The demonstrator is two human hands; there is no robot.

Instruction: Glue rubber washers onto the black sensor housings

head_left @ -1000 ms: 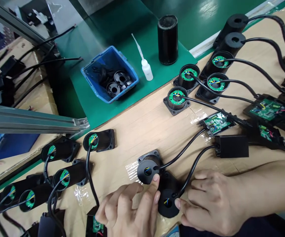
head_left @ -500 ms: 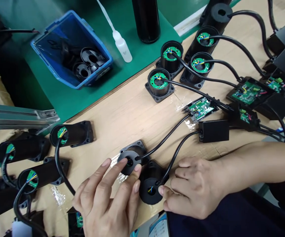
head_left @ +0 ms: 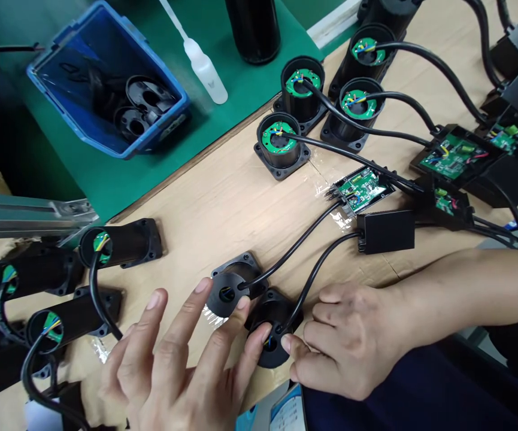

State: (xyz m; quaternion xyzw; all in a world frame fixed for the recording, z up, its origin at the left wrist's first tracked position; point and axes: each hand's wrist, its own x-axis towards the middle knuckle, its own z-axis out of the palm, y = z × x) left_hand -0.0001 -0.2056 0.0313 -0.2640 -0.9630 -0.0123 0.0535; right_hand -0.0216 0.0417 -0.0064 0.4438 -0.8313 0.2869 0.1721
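Two black round housings with cables stand side by side near the front edge of the cardboard. My left hand (head_left: 173, 371) is spread, its fingertips resting on the top caps of both: the farther housing (head_left: 228, 291) and the nearer housing (head_left: 271, 335). My right hand (head_left: 348, 341) lies curled at the right of the nearer housing, thumb and forefinger pressed against its side where the black cable leaves it. Each cable runs up right, one to a black box (head_left: 387, 231), the other to an open green circuit board (head_left: 361, 188).
Upright housings with green round boards (head_left: 279, 137) stand at the back. A blue bin (head_left: 106, 90) of black caps, a white squeeze bottle (head_left: 202, 63) and a black cylinder (head_left: 252, 27) sit on the green mat. Several lying black housings (head_left: 119, 242) crowd the left, below an aluminium rail (head_left: 25, 212).
The view has shifted, so everything sits further up and left in the picture. My left fingers have moved from the farther cap to spread across both caps. The right hand keeps its place.
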